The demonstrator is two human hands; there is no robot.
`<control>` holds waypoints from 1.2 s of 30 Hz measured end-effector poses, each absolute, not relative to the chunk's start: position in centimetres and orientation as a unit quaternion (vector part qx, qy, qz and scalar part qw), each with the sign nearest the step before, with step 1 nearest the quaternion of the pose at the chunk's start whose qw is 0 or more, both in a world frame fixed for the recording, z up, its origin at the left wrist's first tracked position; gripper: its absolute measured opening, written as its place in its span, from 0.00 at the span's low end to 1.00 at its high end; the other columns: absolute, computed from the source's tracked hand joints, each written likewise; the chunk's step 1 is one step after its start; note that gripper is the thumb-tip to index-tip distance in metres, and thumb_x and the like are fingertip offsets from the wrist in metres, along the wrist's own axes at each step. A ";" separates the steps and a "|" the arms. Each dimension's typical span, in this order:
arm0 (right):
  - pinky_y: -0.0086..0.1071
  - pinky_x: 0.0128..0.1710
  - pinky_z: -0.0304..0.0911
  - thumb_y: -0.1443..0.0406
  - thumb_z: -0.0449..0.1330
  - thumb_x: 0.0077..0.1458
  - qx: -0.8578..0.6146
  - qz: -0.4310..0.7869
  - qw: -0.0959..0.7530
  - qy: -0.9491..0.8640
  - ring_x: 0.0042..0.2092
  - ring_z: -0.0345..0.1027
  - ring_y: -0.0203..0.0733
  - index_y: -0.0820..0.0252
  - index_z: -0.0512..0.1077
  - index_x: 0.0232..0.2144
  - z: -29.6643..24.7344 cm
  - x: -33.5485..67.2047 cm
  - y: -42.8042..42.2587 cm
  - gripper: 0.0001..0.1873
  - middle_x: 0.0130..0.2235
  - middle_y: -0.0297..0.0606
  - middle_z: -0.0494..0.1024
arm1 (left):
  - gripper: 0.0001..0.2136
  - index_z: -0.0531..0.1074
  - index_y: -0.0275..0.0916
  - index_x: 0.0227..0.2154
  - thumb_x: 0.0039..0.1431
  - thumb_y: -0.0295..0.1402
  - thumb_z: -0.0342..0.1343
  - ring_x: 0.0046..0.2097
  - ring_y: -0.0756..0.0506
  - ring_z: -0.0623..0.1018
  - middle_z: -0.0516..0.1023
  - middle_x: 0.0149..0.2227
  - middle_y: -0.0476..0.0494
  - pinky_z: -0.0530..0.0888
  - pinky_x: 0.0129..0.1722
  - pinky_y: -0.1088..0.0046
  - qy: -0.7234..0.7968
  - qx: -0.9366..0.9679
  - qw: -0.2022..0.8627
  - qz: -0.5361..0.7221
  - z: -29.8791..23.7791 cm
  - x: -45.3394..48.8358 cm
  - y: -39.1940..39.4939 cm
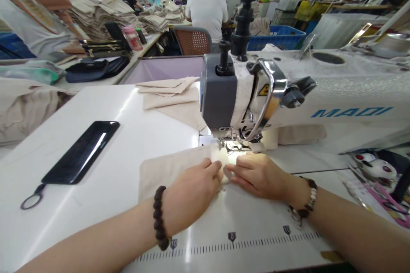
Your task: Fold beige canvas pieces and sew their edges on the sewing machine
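A piece of beige fabric (173,166) lies on the white sewing table, its right end under the lit presser foot (238,146) of the sewing machine (221,94). My left hand (195,192) rests on the fabric with its fingers bent and closed at the near edge, just in front of the foot. Right beside it, my right hand (259,175) has thumb and fingers pinched at the fabric's right end. The fingertips of the two hands nearly meet. The needle itself is too small to make out.
A black phone (81,151) with a ring strap lies on the left. Folded beige fabric (171,96) sits behind the machine head. Scissors and small tools (378,179) are at the right. Ahead, a person in a white shirt (207,10) sits facing away, near a blue crate (275,38).
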State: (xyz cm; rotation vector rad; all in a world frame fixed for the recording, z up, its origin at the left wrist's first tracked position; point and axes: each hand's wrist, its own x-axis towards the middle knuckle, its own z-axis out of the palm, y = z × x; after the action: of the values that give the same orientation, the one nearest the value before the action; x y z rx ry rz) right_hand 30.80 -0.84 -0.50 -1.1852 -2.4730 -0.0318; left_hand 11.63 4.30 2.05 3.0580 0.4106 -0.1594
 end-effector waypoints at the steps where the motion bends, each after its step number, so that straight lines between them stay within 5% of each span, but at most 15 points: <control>1: 0.32 0.27 0.52 0.62 0.44 0.62 -0.413 -0.014 0.196 -0.889 0.27 0.59 0.37 0.63 0.72 0.33 -0.4 30.8 -1.0 0.18 0.24 0.36 0.68 | 0.07 0.70 0.32 0.34 0.60 0.27 0.48 0.39 0.43 0.69 0.71 0.37 0.40 0.71 0.39 0.67 0.124 0.990 0.033 -0.050 2.0 11.6 4.2; 9: 0.34 0.25 0.48 0.63 0.46 0.61 -0.376 -0.011 0.167 -0.911 0.25 0.55 0.36 0.63 0.72 0.32 -0.5 30.7 -1.7 0.16 0.23 0.34 0.67 | 0.07 0.69 0.32 0.36 0.60 0.24 0.47 0.41 0.44 0.69 0.71 0.37 0.41 0.71 0.40 0.69 0.143 0.978 0.124 -0.088 3.0 11.7 4.2; 30: 0.30 0.28 0.57 0.63 0.47 0.60 -0.509 -0.053 0.156 -0.845 0.32 0.63 0.39 0.66 0.70 0.43 -0.8 30.1 -0.2 0.16 0.31 0.43 0.72 | 0.09 0.66 0.34 0.41 0.59 0.21 0.44 0.51 0.47 0.68 0.70 0.44 0.42 0.65 0.53 0.70 0.156 0.981 0.107 0.048 0.2 12.4 8.6; 36: 0.30 0.27 0.57 0.63 0.48 0.59 -0.518 -0.053 0.149 -0.841 0.32 0.64 0.41 0.66 0.70 0.42 -0.8 29.9 -0.2 0.15 0.31 0.43 0.72 | 0.10 0.67 0.31 0.40 0.61 0.21 0.43 0.48 0.47 0.70 0.71 0.41 0.40 0.69 0.48 0.72 0.178 0.979 0.082 0.051 0.4 12.8 9.5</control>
State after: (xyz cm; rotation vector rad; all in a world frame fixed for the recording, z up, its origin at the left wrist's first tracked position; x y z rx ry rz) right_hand 29.93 -0.17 -0.82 -1.4895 -2.4166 -0.1530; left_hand 12.83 9.51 0.38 2.9263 0.5304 0.1526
